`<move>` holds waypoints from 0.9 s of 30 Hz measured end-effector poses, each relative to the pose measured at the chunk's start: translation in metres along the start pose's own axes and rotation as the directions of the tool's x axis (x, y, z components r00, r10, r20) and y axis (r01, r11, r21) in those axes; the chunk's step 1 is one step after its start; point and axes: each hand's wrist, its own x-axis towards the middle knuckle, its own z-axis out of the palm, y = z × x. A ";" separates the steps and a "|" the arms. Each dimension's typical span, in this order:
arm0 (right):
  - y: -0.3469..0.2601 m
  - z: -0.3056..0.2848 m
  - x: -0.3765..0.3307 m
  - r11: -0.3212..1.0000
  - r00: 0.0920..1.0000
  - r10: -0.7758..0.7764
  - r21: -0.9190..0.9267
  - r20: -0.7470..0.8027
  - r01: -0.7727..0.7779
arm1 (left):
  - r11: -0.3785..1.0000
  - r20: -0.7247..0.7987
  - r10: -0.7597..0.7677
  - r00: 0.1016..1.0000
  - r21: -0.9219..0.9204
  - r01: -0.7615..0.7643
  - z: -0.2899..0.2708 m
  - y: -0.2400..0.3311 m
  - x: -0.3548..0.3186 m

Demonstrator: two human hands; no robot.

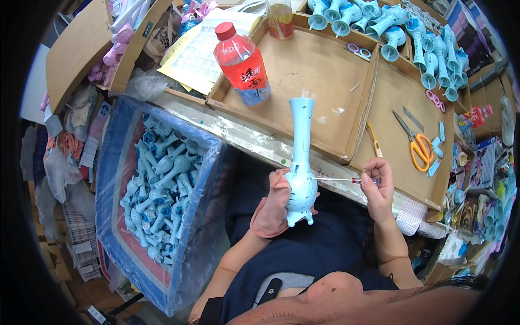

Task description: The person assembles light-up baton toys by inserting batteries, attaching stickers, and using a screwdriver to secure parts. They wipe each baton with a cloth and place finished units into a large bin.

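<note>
My left hand [272, 210], in a pinkish cloth glove, grips a light-blue plastic toy piece [301, 187] by its rounded body. The piece has a long flared neck pointing away from me and small feet at its near end. My right hand [380, 189] pinches the dark reddish handle of a screwdriver [337, 179] between thumb and fingers. Its thin metal shaft runs leftward, and the tip meets the right side of the rounded body. Whether the tip sits in a screw hole is too small to tell.
A plastic-lined bin [210, 173] full of similar blue pieces stands at left. Cardboard trays [322, 81] cover the bench, bearing a red-capped bottle [244, 67], orange-handled scissors [421, 153] and a yellow-handled tool [375, 140]. More blue pieces [387, 24] lie at the back right.
</note>
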 end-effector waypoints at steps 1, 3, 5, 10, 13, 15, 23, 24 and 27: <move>0.000 0.000 0.000 0.999 1.000 -0.025 0.044 -0.013 0.026 | 1.000 0.017 0.003 1.000 0.010 -0.003 0.000 0.000 0.000; 0.000 0.001 0.001 0.999 0.999 0.033 -0.015 0.006 -0.033 | 0.999 0.036 0.009 0.999 0.046 -0.010 0.000 0.002 0.001; 0.001 0.002 0.001 0.998 0.999 0.048 -0.035 0.009 -0.048 | 0.995 0.040 0.016 0.999 0.099 -0.020 0.000 0.005 0.002; 0.001 -0.002 -0.001 0.999 0.999 0.041 -0.031 0.001 -0.041 | 0.985 0.084 0.038 0.996 0.163 -0.052 0.001 0.011 -0.001; 0.002 -0.002 -0.001 0.999 1.000 0.011 -0.043 -0.010 -0.011 | 0.989 0.076 0.056 0.995 0.131 -0.066 0.002 0.011 -0.002; 0.003 0.000 -0.002 0.998 1.000 0.024 -0.054 0.002 -0.024 | 0.990 0.065 0.052 0.997 0.124 -0.059 0.002 0.009 -0.001; -0.004 -0.016 0.018 0.780 0.714 0.556 0.029 0.426 -0.625 | 0.996 -0.174 0.087 0.981 0.033 -0.083 0.002 0.001 0.007; -0.006 -0.023 0.025 0.633 0.562 0.628 0.066 0.539 -0.771 | 0.990 -0.167 0.093 0.982 0.120 -0.074 0.000 0.000 0.007; -0.008 -0.031 0.040 0.354 0.244 0.668 -0.012 0.703 -0.935 | 0.956 -0.122 0.098 0.988 0.287 -0.060 -0.008 0.000 0.008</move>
